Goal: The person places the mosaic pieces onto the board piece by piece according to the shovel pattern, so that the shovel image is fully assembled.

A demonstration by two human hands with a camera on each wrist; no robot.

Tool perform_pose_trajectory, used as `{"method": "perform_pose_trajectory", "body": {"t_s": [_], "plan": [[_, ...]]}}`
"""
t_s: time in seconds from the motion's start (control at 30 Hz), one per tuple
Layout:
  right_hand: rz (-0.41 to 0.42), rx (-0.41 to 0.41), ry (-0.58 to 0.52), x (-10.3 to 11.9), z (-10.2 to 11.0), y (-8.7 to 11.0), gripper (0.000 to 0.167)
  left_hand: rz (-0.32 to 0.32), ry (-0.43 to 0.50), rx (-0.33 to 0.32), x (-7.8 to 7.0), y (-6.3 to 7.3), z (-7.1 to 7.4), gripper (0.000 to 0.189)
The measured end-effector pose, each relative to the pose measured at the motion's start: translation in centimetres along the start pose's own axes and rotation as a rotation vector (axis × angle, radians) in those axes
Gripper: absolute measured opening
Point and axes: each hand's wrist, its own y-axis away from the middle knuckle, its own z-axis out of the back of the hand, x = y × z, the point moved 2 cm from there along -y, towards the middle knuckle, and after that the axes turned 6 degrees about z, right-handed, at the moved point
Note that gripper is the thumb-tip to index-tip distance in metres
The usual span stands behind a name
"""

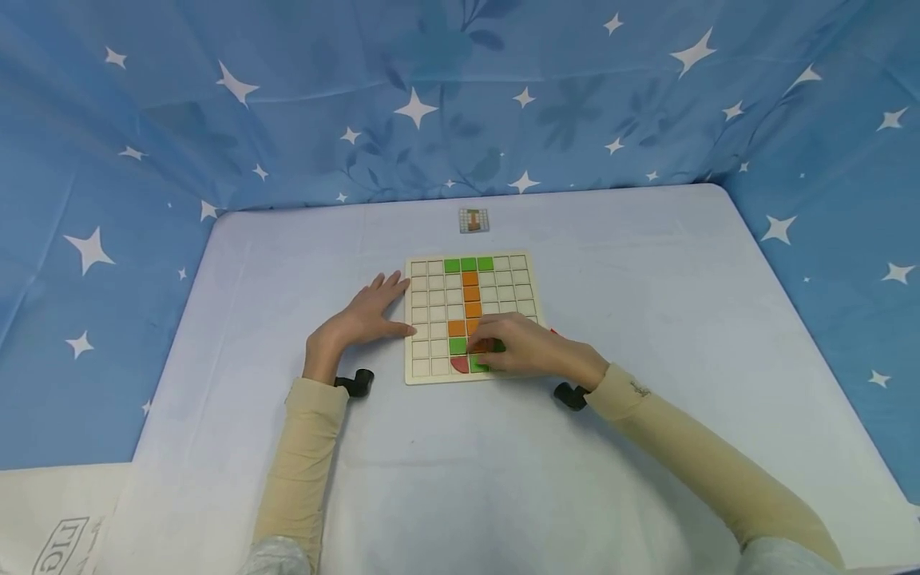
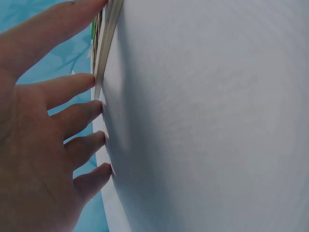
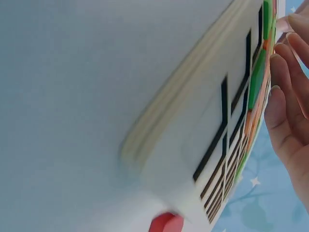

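A pale wooden grid board (image 1: 431,375) lies on the white table. Green tiles (image 1: 469,264) line part of its top row. Orange tiles (image 1: 470,294) run down from them, and a red quarter-round tile (image 1: 459,365) sits near the bottom edge. My left hand (image 1: 365,313) is spread beside the board's left edge, its thumb and fingertips touching it. My right hand (image 1: 519,343) is over the lower part of the board, fingertips at the green and orange tiles there. Whether they pinch a tile is hidden. In the right wrist view, its fingers (image 3: 277,108) lie close over the tiles.
A small pattern card (image 1: 473,220) lies beyond the board's far edge. A red piece (image 3: 166,222) is next to the board's right side, mostly behind my right hand in the head view. Blue star-printed curtains (image 1: 417,108) stand behind the table and at both sides.
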Motion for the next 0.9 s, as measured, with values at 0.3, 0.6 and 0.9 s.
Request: {"method": "perform_pose_trajectory", "body": {"t_s": [0.3, 0.6, 0.9], "plan": [[-0.068, -0.035, -0.048, -0.5, 1.3, 2.2, 0.02, -0.007, 0.001, -0.01, 0.1, 0.0, -0.1, 0.095], [-0.085, -0.097, -0.034, -1.7, 2.2, 4.4, 0.021, -0.017, 0.003, -0.012, 0.0, -0.1, -0.2, 0.095], [-0.148, -0.128, -0.028, -2.7, 2.9, 6.0, 0.024, -0.017, 0.007, -0.019, 0.1, -0.1, -0.2, 0.095]]}}
